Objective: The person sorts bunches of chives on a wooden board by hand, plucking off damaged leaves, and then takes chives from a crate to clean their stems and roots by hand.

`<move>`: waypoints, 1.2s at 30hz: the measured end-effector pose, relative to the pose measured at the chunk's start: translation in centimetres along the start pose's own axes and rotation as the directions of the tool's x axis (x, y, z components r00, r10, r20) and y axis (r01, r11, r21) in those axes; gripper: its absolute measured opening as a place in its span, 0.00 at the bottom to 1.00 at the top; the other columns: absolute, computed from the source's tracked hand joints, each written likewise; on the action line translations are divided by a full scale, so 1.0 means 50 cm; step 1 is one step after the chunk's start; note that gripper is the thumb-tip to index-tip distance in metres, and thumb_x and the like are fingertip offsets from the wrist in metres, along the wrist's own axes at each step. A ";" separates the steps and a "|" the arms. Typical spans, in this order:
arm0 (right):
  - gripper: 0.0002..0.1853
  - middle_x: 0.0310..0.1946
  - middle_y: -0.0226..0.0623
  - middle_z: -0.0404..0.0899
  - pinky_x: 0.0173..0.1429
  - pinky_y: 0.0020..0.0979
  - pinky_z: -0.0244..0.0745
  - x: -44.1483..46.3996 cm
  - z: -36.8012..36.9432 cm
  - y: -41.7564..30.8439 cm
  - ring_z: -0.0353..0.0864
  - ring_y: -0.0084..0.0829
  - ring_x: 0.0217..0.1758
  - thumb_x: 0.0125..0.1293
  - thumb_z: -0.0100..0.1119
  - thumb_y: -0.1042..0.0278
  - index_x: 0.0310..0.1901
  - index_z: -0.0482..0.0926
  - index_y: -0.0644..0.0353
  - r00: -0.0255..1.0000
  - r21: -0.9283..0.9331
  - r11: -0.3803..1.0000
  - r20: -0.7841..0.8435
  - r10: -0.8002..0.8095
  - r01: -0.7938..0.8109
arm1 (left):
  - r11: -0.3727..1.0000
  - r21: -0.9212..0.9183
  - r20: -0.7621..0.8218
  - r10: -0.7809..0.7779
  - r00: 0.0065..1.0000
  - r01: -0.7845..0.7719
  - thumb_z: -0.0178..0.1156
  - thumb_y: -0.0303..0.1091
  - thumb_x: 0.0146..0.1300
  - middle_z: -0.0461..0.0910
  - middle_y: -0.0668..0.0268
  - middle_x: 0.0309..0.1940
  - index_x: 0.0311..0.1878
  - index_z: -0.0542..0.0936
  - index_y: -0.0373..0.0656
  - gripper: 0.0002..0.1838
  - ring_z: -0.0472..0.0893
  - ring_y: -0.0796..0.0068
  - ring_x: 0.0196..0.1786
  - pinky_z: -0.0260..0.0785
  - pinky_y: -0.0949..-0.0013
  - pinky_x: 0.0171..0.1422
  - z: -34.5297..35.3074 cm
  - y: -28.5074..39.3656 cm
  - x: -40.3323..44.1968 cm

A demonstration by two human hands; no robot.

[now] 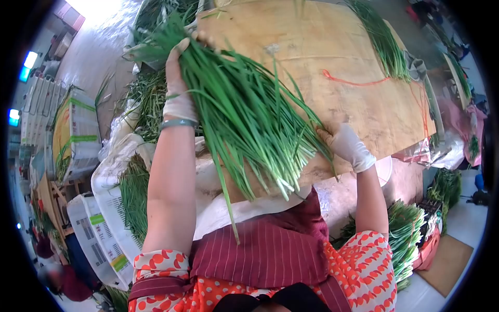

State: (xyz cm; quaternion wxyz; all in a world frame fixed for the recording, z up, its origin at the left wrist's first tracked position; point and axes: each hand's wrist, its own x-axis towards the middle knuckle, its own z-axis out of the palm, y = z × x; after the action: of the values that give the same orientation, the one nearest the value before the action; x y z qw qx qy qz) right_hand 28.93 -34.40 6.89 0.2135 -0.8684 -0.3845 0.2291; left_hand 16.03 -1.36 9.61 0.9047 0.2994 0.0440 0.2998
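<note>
Left fingers clasp leafy bunch; right fingers blurred, grip unclear; white box holds greens.

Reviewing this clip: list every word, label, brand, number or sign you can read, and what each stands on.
No text can be read with certainty.
White crate at lower left: dark marks near green patches, too small and blurred.
Green-banded box at upper left: faint marks, unreadable.
Bright panel at far left: glare, nothing legible.
</note>
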 end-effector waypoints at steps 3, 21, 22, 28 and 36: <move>0.16 0.35 0.53 0.79 0.43 0.42 0.72 -0.025 -0.025 -0.005 0.77 0.52 0.39 0.66 0.50 0.57 0.45 0.79 0.61 0.993 -0.168 0.980 0.017 0.114 -0.110 | 0.995 0.063 0.011 -0.074 0.997 0.073 0.57 0.41 0.59 0.80 0.63 0.35 0.41 0.76 0.42 0.13 0.80 0.65 0.38 0.74 0.62 0.47 0.017 -0.040 0.082; 0.32 0.51 0.45 0.74 0.56 0.43 0.67 -0.069 0.006 -0.141 0.72 0.46 0.53 0.55 0.63 0.50 0.58 0.69 0.59 0.834 -0.176 0.950 -0.457 -0.309 0.256 | 0.863 0.358 -0.534 -0.125 0.836 0.357 0.59 0.31 0.59 0.77 0.61 0.38 0.41 0.75 0.38 0.09 0.78 0.68 0.38 0.76 0.63 0.44 0.013 -0.068 -0.016; 0.33 0.53 0.44 0.72 0.60 0.45 0.64 -0.071 0.027 -0.172 0.69 0.46 0.57 0.54 0.63 0.49 0.58 0.68 0.58 0.823 -0.181 0.941 -0.458 -0.337 0.284 | 0.869 0.366 -0.477 -0.134 0.869 0.334 0.61 0.34 0.56 0.75 0.62 0.47 0.56 0.70 0.46 0.24 0.76 0.64 0.46 0.71 0.55 0.50 -0.032 -0.077 -0.010; 0.34 0.61 0.41 0.66 0.69 0.48 0.53 -0.076 0.109 -0.286 0.65 0.44 0.64 0.47 0.68 0.59 0.58 0.71 0.54 0.775 -0.498 0.766 -0.258 -0.578 0.406 | -0.540 0.826 -0.182 0.011 0.983 0.159 0.58 0.26 0.56 0.78 0.52 0.48 0.51 0.78 0.43 0.17 0.78 0.58 0.50 0.67 0.65 0.59 0.024 -0.060 -0.045; 0.21 0.64 0.36 0.67 0.74 0.46 0.44 -0.030 0.209 -0.327 0.62 0.36 0.68 0.63 0.45 0.65 0.58 0.72 0.56 0.806 -0.727 0.489 0.149 -0.573 0.483 | -0.305 0.952 -0.002 0.001 1.000 0.002 0.56 0.19 0.54 0.80 0.53 0.42 0.54 0.75 0.38 0.21 0.79 0.65 0.49 0.71 0.70 0.52 -0.157 -0.060 0.025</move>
State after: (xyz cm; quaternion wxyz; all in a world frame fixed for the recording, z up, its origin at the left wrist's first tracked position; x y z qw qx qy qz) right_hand 12.83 -23.47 7.76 -0.0733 -0.7285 -0.6773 -0.0717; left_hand 16.55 1.45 1.62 0.2917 0.9070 0.2690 0.1411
